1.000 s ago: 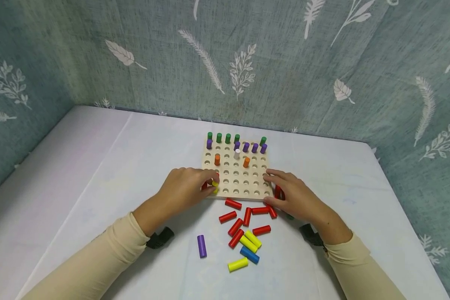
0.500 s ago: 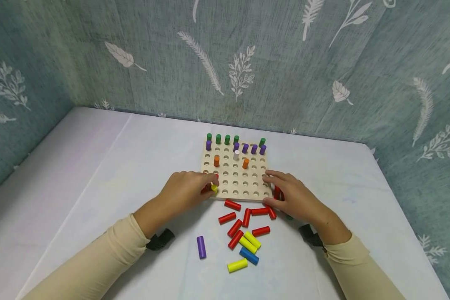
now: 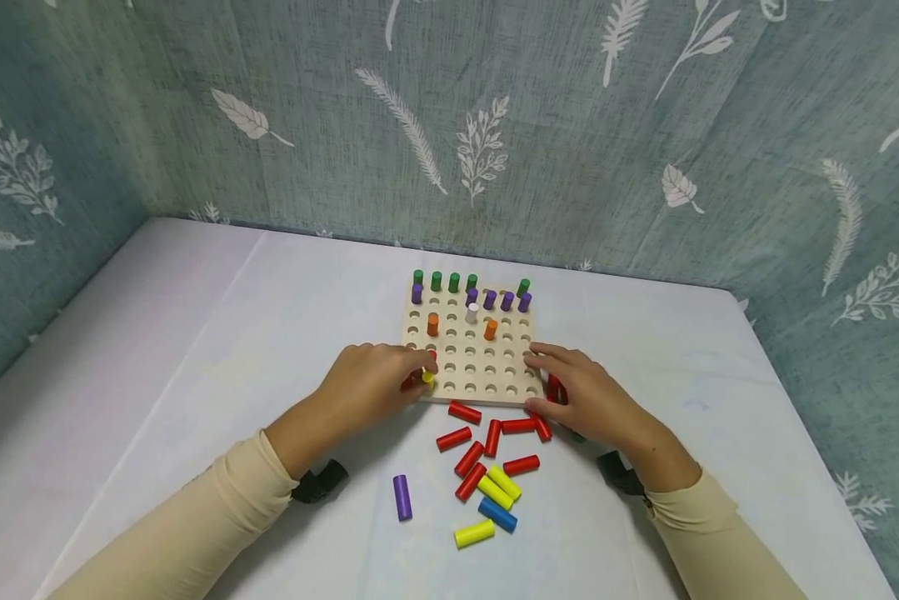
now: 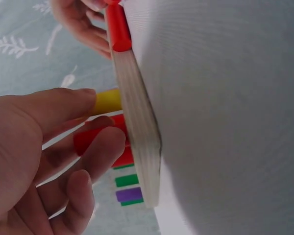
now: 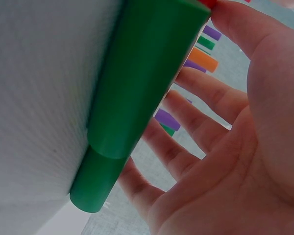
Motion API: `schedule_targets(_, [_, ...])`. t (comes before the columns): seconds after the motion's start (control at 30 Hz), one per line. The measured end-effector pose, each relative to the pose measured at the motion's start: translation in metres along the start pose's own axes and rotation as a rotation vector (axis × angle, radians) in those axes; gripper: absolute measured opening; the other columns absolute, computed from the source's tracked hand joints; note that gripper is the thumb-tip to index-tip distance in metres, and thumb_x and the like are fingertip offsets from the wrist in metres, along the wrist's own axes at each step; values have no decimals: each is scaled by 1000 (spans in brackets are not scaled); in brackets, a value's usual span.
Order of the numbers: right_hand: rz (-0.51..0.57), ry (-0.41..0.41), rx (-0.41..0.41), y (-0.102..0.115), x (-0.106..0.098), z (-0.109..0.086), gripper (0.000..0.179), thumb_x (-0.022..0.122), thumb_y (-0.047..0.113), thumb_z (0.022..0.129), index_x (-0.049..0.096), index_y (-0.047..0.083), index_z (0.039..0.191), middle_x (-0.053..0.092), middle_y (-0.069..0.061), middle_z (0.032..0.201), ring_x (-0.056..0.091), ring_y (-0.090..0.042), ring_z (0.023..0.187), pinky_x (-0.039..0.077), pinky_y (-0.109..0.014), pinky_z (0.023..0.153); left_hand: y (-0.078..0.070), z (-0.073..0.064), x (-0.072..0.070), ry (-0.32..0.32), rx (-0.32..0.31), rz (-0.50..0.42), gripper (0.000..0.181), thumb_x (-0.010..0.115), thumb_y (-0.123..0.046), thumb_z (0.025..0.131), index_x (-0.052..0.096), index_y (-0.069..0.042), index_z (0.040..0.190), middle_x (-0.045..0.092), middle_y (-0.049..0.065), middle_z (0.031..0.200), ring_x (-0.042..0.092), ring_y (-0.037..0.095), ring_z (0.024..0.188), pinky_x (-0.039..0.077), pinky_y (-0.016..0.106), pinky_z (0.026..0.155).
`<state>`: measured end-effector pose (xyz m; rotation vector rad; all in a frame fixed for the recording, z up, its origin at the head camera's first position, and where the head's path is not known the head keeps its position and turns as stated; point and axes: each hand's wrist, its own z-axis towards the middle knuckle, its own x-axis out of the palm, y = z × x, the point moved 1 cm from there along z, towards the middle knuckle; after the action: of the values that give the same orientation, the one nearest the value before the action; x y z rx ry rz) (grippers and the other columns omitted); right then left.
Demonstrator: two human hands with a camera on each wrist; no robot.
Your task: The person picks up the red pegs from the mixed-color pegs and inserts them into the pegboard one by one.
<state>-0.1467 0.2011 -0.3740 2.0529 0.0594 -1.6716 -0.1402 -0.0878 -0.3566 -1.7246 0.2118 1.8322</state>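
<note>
A pale wooden pegboard (image 3: 470,360) with rows of round holes lies between my hands. My left hand (image 3: 367,379) is at its front left corner, pinching a yellow peg (image 4: 108,101) that stands upright at the board. Beside it, red pegs (image 4: 120,139) stand behind the left fingers, partly hidden. My right hand (image 3: 587,392) rests at the board's right edge, its fingers (image 5: 206,88) extended and its thumb at the front right corner. Under the right palm lie green pegs (image 5: 142,73) on the table. Green, purple, orange and white pegs (image 3: 472,313) stand in the farther rows.
In front of the board several red pegs (image 3: 468,458) lie loose on the white table (image 3: 269,275). Yellow pegs (image 3: 475,534), a blue peg (image 3: 497,514) and a purple peg (image 3: 402,497) lie nearer. A patterned curtain (image 3: 449,125) rises behind the table.
The yellow peg under my left hand sits lower than a second ago, with the fingers slightly down with it. My right hand keeps its place at the board's edge.
</note>
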Motion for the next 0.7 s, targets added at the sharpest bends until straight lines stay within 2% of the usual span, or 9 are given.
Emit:
schedule_targets(0.2, [-2, -8, 3, -1, 4, 0, 73, 78, 39, 86, 48, 19, 149, 38, -6, 159, 37, -36, 145, 42, -61, 108, -2, -3, -4, -55, 9, -10, 20, 83, -20, 82, 76, -18, 101, 76, -4, 88, 63, 7, 71, 48, 24, 57])
schedule_targets(0.7, [4, 3, 4, -1, 2, 1, 73, 77, 40, 87, 47, 19, 150, 38, -7, 160, 36, -37, 145, 42, -61, 108, -12, -5, -11, -78, 55, 18, 20, 83, -21, 82, 77, -19, 100, 76, -5, 88, 64, 6, 68, 44, 19, 53])
